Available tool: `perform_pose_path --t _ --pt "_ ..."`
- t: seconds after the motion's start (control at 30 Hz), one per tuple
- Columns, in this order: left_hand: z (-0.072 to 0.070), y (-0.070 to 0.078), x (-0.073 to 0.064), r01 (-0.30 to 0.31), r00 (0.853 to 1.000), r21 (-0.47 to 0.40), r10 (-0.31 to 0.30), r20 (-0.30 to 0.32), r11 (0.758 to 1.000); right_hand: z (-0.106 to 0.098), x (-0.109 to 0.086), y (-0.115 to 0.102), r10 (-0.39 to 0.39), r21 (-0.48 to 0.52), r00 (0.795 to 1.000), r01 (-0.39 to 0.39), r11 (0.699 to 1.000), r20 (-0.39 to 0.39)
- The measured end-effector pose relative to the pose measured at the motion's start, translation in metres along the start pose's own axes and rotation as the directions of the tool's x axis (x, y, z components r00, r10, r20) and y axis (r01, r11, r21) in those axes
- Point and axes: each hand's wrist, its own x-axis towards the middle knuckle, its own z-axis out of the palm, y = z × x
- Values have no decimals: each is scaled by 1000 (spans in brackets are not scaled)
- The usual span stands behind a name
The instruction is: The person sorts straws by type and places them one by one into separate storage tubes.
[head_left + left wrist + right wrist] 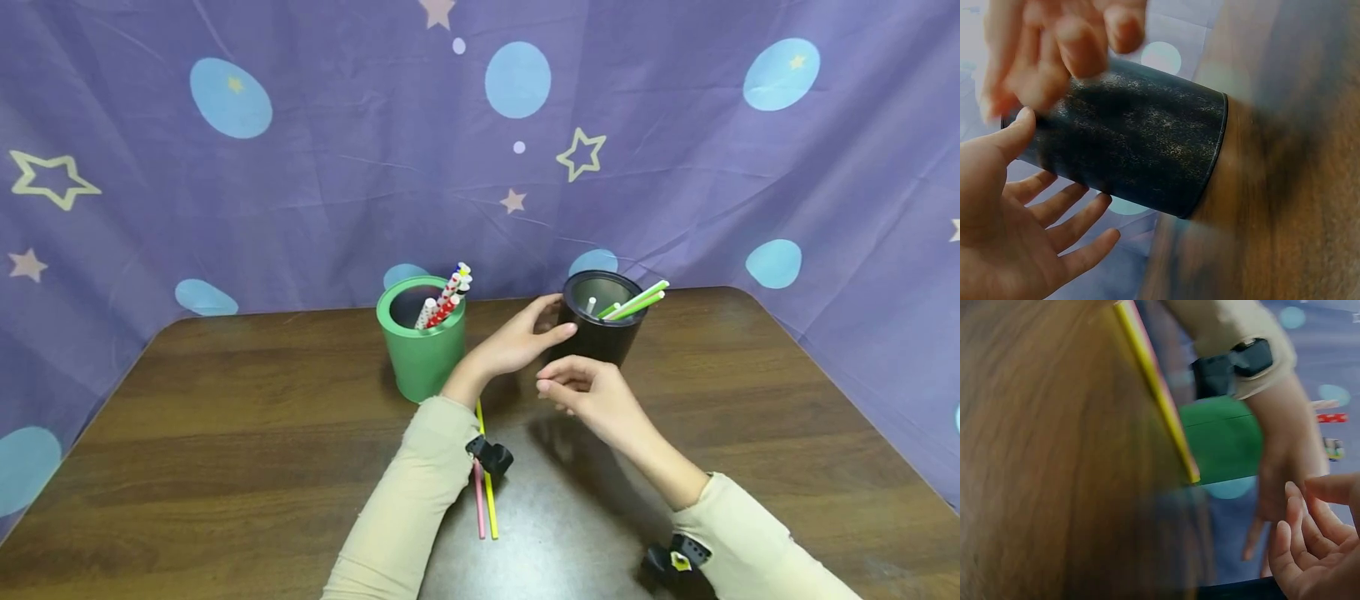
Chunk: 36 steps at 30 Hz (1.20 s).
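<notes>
My left hand rests against the left side of a black can, its thumb at the front and its fingers at the far side. In the left wrist view those fingers are spread and fairly straight along the black can. Green and white straws stand in it, leaning right. In front of the can hovers my right hand, fingers loosely bent, with nothing seen between them in the right wrist view. A yellow straw and a pink straw lie on the table beside my left forearm.
Left of the black can stands a green can holding several patterned straws, red-and-white among them. The brown wooden table ends at a purple curtain with stars and blue spots.
</notes>
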Motion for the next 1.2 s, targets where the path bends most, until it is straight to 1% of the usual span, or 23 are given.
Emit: perform_pose_path --t 0.1,0.2,0.3,0.4,0.47,0.53,0.63,0.7,0.77,0.87,1.03,1.2 --pt "0 0 0 -4 1000 -9 4 3 1000 6 10 8 -14 -39 997 16 999 72" --pt "0 -1 0 -10 1000 -19 11 7 1000 13 19 15 -45 -63 988 55 996 146" --pt "0 -1 -1 -9 1000 -23 9 8 1000 21 28 21 -70 -103 973 94 990 219" --pt "0 -1 -1 -4 1000 -24 4 7 1000 29 35 27 -90 -156 953 140 978 291" --pt "0 -1 -1 -6 1000 -24 6 6 1000 34 39 30 -98 -183 941 164 969 325" --pt "1 -1 0 -15 1000 -23 15 6 1000 39 41 32 -112 -205 933 190 960 342" --pt "1 -1 0 -31 999 -23 31 7 999 45 43 33 -130 -260 933 224 939 336" --pt "1 -2 0 -35 999 -21 35 8 999 49 44 33 -134 -327 938 243 913 321" --pt "1 -2 0 -33 999 -21 33 6 999 52 45 31 -122 -400 944 244 883 306" --pt "1 -2 -1 -19 1000 -23 19 4 1000 57 46 28 -80 -492 955 219 843 286" --pt "1 -2 -1 -16 1000 -27 17 9 999 57 45 23 1 -554 963 155 818 271" --pt "0 -2 0 -29 999 -11 29 16 1000 50 39 16 83 -594 969 74 801 233"
